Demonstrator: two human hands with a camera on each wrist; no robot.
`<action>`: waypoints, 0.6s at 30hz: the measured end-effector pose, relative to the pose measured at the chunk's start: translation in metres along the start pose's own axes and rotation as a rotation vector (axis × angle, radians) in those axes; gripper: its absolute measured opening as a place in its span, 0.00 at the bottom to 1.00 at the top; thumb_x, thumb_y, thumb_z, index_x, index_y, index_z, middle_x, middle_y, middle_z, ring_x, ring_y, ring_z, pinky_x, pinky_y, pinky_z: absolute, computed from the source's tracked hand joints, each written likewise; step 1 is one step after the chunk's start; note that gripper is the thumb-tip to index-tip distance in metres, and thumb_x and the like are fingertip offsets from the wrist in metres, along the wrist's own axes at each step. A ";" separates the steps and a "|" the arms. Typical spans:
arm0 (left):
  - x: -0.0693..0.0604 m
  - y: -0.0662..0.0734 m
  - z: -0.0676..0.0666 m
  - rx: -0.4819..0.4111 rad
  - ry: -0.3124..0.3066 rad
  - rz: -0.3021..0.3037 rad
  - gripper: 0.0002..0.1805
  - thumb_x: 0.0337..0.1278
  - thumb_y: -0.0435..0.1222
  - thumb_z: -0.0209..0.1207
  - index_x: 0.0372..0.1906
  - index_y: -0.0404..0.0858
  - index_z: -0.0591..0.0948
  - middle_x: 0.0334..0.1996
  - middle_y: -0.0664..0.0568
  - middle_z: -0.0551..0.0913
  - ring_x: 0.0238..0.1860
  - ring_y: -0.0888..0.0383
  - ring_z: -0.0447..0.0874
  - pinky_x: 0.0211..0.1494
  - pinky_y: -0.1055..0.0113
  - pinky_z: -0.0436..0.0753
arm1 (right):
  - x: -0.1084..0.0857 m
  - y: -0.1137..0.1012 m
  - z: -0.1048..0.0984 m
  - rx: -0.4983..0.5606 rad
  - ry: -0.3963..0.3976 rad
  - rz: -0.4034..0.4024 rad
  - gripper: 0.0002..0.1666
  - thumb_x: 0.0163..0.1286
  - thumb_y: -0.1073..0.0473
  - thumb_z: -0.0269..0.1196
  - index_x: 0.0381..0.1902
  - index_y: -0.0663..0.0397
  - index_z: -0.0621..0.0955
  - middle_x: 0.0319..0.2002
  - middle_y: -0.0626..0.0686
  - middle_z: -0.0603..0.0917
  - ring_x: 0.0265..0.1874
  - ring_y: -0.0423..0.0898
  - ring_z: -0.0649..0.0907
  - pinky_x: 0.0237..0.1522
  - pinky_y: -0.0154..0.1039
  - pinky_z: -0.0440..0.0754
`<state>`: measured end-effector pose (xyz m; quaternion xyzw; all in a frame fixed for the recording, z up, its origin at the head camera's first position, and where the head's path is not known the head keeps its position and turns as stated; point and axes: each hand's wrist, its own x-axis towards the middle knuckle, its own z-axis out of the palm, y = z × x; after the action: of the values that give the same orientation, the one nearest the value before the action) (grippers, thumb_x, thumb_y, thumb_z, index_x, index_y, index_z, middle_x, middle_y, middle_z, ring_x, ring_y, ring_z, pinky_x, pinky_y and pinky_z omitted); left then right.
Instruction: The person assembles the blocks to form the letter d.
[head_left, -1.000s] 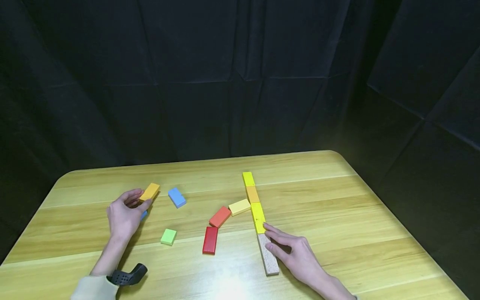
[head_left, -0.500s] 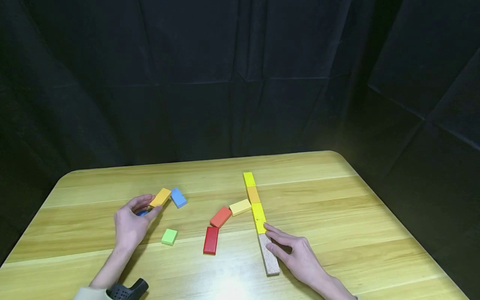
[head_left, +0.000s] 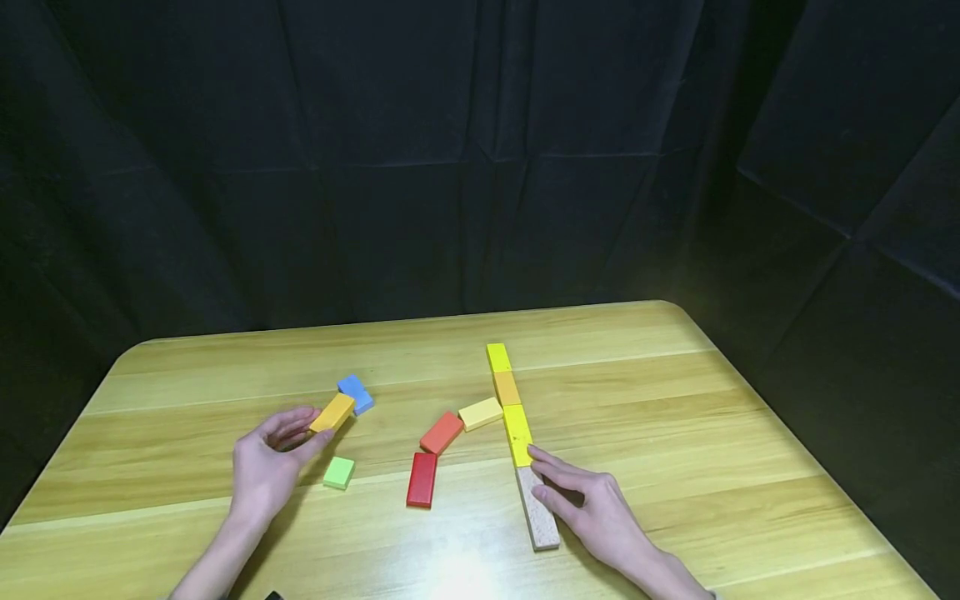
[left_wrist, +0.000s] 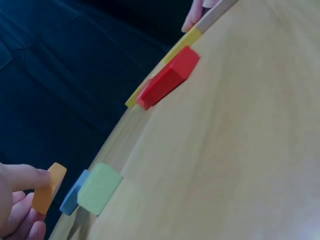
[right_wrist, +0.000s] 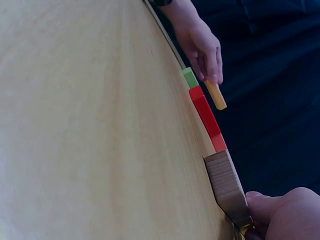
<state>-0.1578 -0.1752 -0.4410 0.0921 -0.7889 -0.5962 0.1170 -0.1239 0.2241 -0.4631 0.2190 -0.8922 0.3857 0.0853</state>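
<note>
Thumb and fingers of the left hand pinch an orange block, tilted, seen also in the left wrist view as an orange block. Just beyond it is a blue block; nearer the front lies a small green block. The right hand, fingers slightly bent, rests at a speckled wooden block and the near end of a long yellow block. These two line up with an orange block and a short yellow block.
Between the hands are a red block, an orange-red block and a pale yellow block, whose right end meets the line. Dark cloth hangs behind the wooden table.
The left hand has carried the orange block right and toward the front. A second blue block, seen earlier by that hand, is now out of sight. The right hand has stayed put.
</note>
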 end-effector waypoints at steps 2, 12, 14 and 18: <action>-0.004 0.001 0.001 0.004 -0.006 0.004 0.23 0.50 0.34 0.74 0.53 0.34 0.84 0.51 0.43 0.87 0.41 0.73 0.84 0.48 0.79 0.82 | 0.000 0.000 0.000 0.000 0.001 0.000 0.21 0.69 0.54 0.66 0.57 0.58 0.84 0.64 0.44 0.79 0.61 0.46 0.79 0.61 0.45 0.79; -0.029 0.008 0.009 0.072 -0.031 0.054 0.21 0.49 0.34 0.75 0.51 0.38 0.85 0.49 0.48 0.88 0.43 0.72 0.84 0.48 0.79 0.83 | -0.001 0.000 -0.001 0.011 -0.008 0.013 0.21 0.69 0.54 0.66 0.57 0.58 0.84 0.65 0.43 0.78 0.62 0.46 0.78 0.61 0.45 0.79; -0.036 0.010 0.011 0.101 -0.031 0.057 0.21 0.49 0.35 0.75 0.50 0.39 0.85 0.48 0.50 0.89 0.43 0.70 0.84 0.48 0.78 0.83 | 0.000 0.000 -0.001 0.014 -0.012 0.013 0.22 0.70 0.54 0.66 0.57 0.58 0.83 0.65 0.43 0.78 0.62 0.46 0.78 0.61 0.45 0.79; -0.051 0.015 0.014 0.155 -0.035 0.049 0.20 0.49 0.37 0.75 0.50 0.43 0.86 0.47 0.54 0.89 0.44 0.68 0.84 0.48 0.77 0.82 | -0.001 0.000 -0.001 0.023 -0.015 0.014 0.22 0.70 0.53 0.65 0.57 0.59 0.83 0.65 0.44 0.78 0.62 0.46 0.78 0.61 0.43 0.79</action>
<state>-0.1135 -0.1437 -0.4345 0.0711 -0.8367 -0.5317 0.1104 -0.1235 0.2251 -0.4628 0.2164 -0.8899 0.3947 0.0734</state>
